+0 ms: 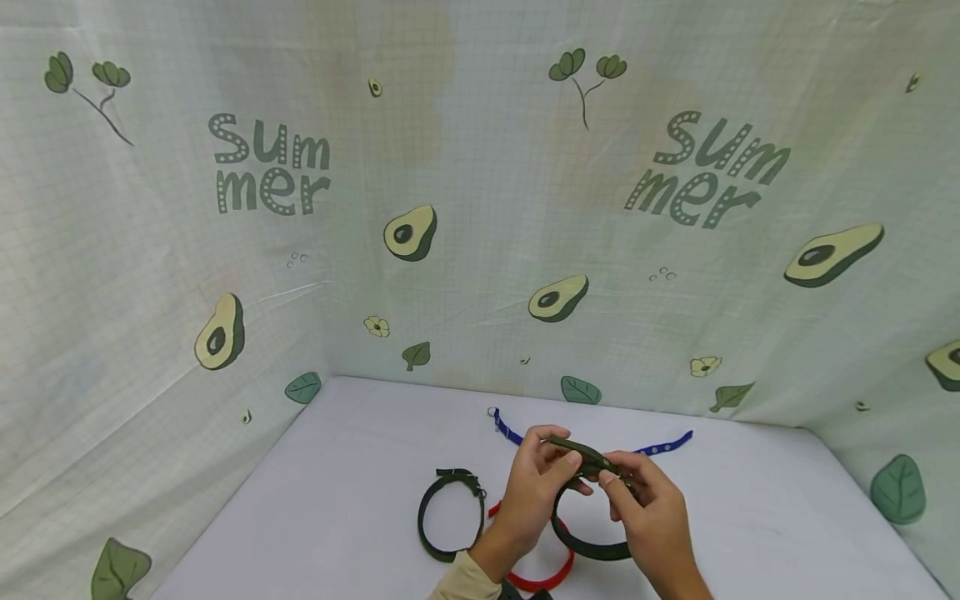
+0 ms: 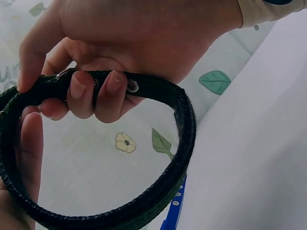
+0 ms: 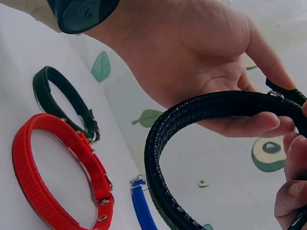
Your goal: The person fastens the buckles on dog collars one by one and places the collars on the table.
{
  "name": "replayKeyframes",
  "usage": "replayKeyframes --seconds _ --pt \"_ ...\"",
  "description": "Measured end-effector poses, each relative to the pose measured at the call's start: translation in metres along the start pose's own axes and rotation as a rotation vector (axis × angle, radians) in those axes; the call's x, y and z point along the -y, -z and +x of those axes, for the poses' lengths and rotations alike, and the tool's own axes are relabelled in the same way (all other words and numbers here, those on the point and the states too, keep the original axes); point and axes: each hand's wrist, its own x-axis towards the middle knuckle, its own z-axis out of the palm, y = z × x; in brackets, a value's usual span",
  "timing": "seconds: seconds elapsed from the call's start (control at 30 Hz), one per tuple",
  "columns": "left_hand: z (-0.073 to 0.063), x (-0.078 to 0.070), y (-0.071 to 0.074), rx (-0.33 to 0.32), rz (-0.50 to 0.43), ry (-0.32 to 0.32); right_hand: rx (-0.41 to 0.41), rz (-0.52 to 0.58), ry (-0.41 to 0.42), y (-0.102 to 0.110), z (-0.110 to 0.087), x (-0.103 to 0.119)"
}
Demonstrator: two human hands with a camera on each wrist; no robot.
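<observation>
A dark green collar (image 1: 600,550), bent into a loop, hangs between my two hands. My left hand (image 1: 534,479) grips its upper strap, fingers curled round it close to a metal eyelet (image 2: 132,86). With thumb and fingers my right hand (image 1: 651,504) pinches the strap beside the left fingertips. A metal ring or buckle part (image 3: 276,94) shows near the right fingers. The fingers hide most of the fastening. The loop's lower part hangs free, its dark stitched inner side visible in the left wrist view.
On the white table (image 1: 337,500) lie a second dark green collar (image 1: 422,521) in a loop and a red collar (image 3: 26,172), partly behind my left arm. A blue collar (image 1: 667,447) stretches out behind my hands. A printed curtain (image 1: 480,167) rises at the back.
</observation>
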Motion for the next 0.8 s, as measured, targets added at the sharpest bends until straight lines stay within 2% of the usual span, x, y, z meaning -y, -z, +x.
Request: replayKeyframes --seconds 0.1,0.27,0.43,0.6,0.8 --pt "0.0002 0.0027 -0.0014 0.018 0.019 0.004 -0.001 0.031 -0.008 0.0002 0.0 -0.0001" --pt "-0.0014 0.0039 -0.0026 0.058 0.105 0.003 -0.006 0.061 -0.027 0.0008 0.0004 -0.0001" --pt "-0.0038 0.0027 -0.0033 0.088 0.154 0.006 -0.003 0.114 -0.088 0.0024 0.0019 0.0" --pt "-0.0046 0.0027 -0.0036 0.101 0.165 0.038 -0.005 0.213 -0.151 0.0031 0.0032 0.0001" --pt "-0.0047 0.0024 -0.0019 0.094 0.212 0.077 -0.003 0.29 -0.176 0.0023 0.0026 0.0003"
